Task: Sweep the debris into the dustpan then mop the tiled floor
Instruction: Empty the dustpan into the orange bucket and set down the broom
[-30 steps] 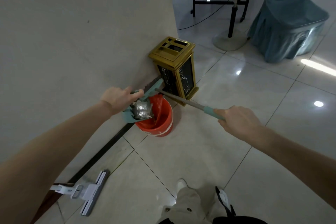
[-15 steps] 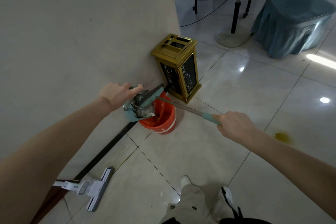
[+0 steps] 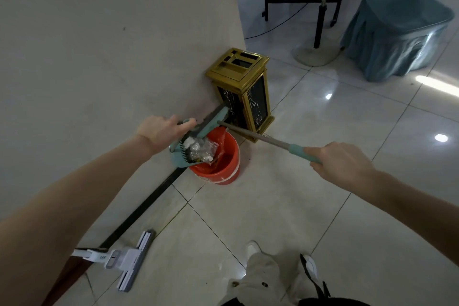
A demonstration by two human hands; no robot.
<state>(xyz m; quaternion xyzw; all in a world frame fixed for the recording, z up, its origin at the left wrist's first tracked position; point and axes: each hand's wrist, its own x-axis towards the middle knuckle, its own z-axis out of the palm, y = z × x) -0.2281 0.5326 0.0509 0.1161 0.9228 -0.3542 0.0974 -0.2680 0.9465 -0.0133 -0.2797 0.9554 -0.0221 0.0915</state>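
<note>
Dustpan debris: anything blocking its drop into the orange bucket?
Nothing visible. The left hand holds the dustpan tilted over the orange bucket, debris sitting above the open rim. The right hand holds the broom, its head at the dustpan's upper edge, not between debris and bucket.
</note>
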